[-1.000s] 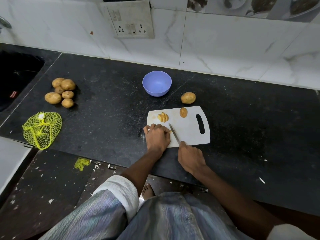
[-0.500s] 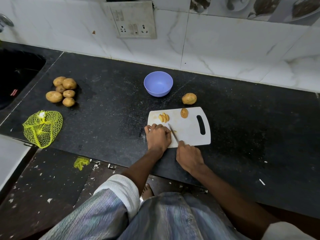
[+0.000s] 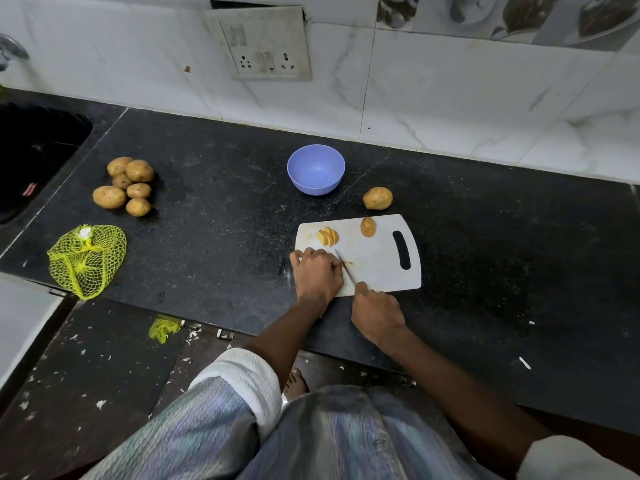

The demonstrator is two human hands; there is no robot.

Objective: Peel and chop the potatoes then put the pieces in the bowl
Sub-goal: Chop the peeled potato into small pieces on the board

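Yellow potato piece lies hidden under your left hand [image 3: 318, 271] at the near left corner of the white cutting board [image 3: 377, 261]; chopping under way.

Your left hand curls over the piece, pinning it; your right hand [image 3: 375, 311] grips the knife [image 3: 344, 266], blade tip beside the left knuckles. Keep fingertips tucked back, and cut straight down. Sliced pieces [image 3: 327, 236] and a potato half [image 3: 367, 226] lie farther up the board; one whole potato [image 3: 377, 198] sits just beyond it, and the blue bowl [image 3: 316, 169] holds nothing. Unpeeled potatoes [image 3: 126, 185] lie well to the left. Against half a second ago, hands and blade sit nearly unchanged.
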